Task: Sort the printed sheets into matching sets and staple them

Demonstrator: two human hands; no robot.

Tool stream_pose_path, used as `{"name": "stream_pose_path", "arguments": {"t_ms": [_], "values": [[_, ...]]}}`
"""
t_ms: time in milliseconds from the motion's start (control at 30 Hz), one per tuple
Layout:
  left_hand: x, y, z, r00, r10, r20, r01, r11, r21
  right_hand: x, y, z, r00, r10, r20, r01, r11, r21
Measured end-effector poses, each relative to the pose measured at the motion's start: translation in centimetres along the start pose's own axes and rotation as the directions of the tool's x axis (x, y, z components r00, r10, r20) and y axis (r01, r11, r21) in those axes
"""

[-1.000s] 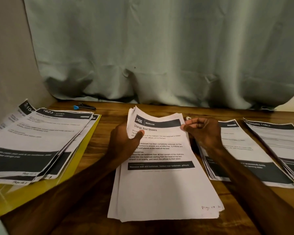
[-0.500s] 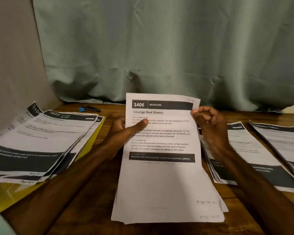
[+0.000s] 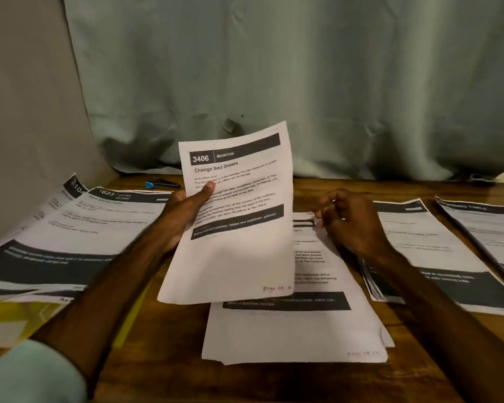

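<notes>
Sheet 3406 point(image 3: 239, 257) rose leftward, left hand point(image 3: 186, 209) gripping its edge; right hand point(image 3: 349, 222) fingers point(image 3: 329, 199) released.

Wooden desk point(image 3: 274, 382), pale green curtain point(image 3: 274, 68) hanging behind its far edge, plain grey wall point(image 3: 21, 126) at left, yellow folder point(image 3: 18, 318) lying on the desk's left side

- held sheet point(image 3: 236, 257): white, black text, black bands, white "3406"
- curtain point(image 3: 274, 68): plain pale green
- table point(image 3: 274, 382): brown wood grain
- folder point(image 3: 12, 318): yellow
- sleeve point(image 3: 26, 373): pale mint
- small tool point(image 3: 162, 184): black, blue tip
</notes>
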State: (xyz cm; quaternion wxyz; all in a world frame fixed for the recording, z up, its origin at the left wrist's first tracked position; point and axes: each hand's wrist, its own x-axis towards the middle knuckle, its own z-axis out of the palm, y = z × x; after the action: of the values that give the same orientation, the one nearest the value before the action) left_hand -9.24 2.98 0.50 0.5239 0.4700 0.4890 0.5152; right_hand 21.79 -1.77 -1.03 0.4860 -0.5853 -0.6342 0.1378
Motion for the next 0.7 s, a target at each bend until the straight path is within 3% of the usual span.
{"name": "stream_pose_path", "arguments": {"t_ms": [167, 533, 700], "values": [[0.7, -0.7, -0.7, 1.0, 0.022, -0.021, -0.022, 1.0, 0.001, 0.4, 1.0, -0.2, 1.0, -0.001, 0.024, 0.006, 0.98, -0.197], [1.1, -1.3, -0.8, 0.996, 0.08, 0.035, -0.081, 0.997, 0.016, -0.1, 0.5, 1.4, 0.983, 0.129, 0.13, -0.066, 0.912, -0.405], [1.0, -1.5, -0.3, 0.99, 0.125, 0.06, -0.127, 0.992, 0.022, -0.4, 0.3, 2.0, 0.971, 0.202, 0.131, -0.141, 0.919, -0.369]]}}
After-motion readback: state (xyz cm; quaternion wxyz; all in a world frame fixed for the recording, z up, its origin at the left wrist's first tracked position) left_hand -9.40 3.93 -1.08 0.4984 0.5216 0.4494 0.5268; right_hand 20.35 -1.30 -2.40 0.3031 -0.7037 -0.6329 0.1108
